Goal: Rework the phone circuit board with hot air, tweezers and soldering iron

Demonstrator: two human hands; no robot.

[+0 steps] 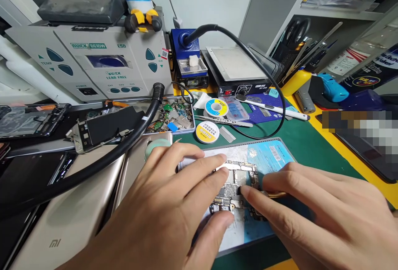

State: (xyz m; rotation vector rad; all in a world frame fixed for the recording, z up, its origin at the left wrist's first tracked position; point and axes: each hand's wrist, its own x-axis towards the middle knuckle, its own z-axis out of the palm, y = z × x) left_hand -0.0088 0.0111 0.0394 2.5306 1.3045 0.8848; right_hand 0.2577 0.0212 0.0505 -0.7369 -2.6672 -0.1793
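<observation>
A phone circuit board [236, 183] lies on a blue and white pad [273, 156] at the centre of the green mat. My left hand [168, 207] rests over the board's left side, index finger on its top edge and thumb at its bottom edge, fingers spread. My right hand [314, 212] comes in from the right, its thumb and forefinger pinched around a thin brass-coloured tool [276, 194] whose tip touches the board's middle.
A gold phone back [71, 220] and other phone parts [102, 131] lie at the left, crossed by a black hose [124, 145]. A rework station [93, 60], soldering stand [188, 60] and heating plate [236, 64] stand behind. Solder wick reels [207, 132], a parts tray [174, 116] and tools [298, 58] lie around.
</observation>
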